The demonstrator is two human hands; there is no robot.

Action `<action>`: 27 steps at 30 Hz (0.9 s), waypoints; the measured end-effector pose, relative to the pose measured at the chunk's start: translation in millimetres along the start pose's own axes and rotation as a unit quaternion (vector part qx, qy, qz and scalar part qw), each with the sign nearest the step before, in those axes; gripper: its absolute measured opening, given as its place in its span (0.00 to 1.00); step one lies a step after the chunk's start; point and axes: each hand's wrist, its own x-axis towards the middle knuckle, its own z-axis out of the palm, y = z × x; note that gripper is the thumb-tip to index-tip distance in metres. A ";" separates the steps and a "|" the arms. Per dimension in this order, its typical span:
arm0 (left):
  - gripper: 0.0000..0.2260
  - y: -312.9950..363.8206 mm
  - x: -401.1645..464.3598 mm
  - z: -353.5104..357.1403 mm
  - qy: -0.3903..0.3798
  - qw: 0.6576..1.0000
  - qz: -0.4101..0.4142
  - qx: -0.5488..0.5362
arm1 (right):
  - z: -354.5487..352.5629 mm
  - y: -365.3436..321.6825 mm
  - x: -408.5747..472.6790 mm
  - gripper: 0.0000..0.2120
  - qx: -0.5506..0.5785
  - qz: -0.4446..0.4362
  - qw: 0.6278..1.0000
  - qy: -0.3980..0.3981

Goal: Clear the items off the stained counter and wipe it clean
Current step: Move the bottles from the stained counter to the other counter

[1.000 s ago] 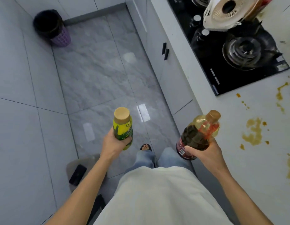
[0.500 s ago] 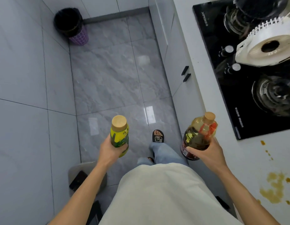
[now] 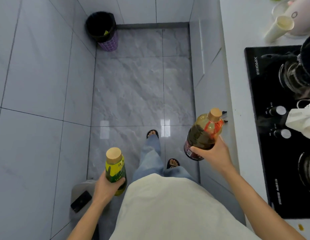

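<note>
My left hand [image 3: 107,187] grips a small yellow-green bottle [image 3: 115,168] with a tan cap, held upright over the floor. In my right hand [image 3: 212,154] is a larger dark-sauce bottle [image 3: 202,134] with a tan cap and red neck band, tilted towards the counter edge. The white counter [image 3: 237,94] runs along the right side. Only one small brown stain [image 3: 300,226] shows, at the lower right beside the stove.
A black gas stove [image 3: 265,153] is set into the counter, with a white object [image 3: 301,121] on it. A cream cup [image 3: 279,28] and pale kettle stand at the far end. A black-lined purple bin [image 3: 103,31] sits in the floor corner. A phone [image 3: 81,200] lies on a stool.
The view has moved forward along the counter; the large stains have slid out of sight behind me. The bin is nearer, and both bottles stay in my hands.
</note>
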 end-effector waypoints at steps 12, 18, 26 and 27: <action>0.20 196.0 167.3 -51.6 -0.044 0.995 0.092 0.013 | 5.9 -63.2 87.7 0.39 -0.004 0.062 0.997 0.040; 0.20 310.5 237.3 -59.3 -0.055 0.985 0.163 0.018 | -4.4 -80.7 131.5 0.40 0.008 0.097 0.993 0.071; 0.21 401.1 315.1 -70.5 -0.057 0.986 0.155 0.032 | -24.8 -129.4 243.7 0.37 0.040 0.097 0.992 0.067; 0.21 405.1 322.4 -72.8 -0.055 0.987 0.149 0.032 | -27.4 -137.8 258.9 0.35 0.043 0.094 0.992 0.067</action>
